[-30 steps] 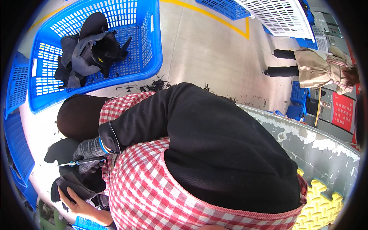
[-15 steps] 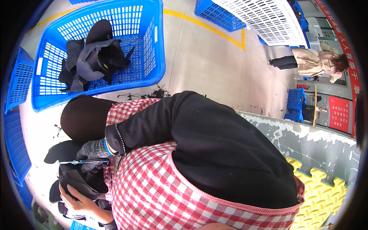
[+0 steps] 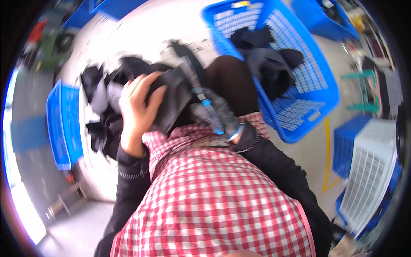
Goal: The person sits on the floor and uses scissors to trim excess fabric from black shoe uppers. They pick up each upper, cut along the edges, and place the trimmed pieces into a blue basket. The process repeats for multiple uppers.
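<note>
My bare left hand [image 3: 139, 105] grips the edge of a black sheet-like piece [image 3: 171, 96] over my lap, its fingers bent over the top. On my right hand [image 3: 216, 113] is a dark grey knitted glove; it holds blue-handled scissors [image 3: 206, 103]. The blades point up and to the left, next to the black piece; whether they touch it I cannot tell. More black cut pieces [image 3: 100, 92] lie in a heap beyond and left of my left hand. Motion blurs the hands and blades somewhat.
A blue plastic basket [image 3: 284, 124] with black pieces inside stands right of my knee. Another blue basket [image 3: 64, 128] is at the left. White and blue crates [image 3: 372, 167] stand at the far right, near a green stool [image 3: 364, 92]. Dark scraps litter the floor.
My view has swung round, so the basket of black pieces now appears on the right and my hands nearer the middle. The left hand still holds black material, the right still the scissors.
</note>
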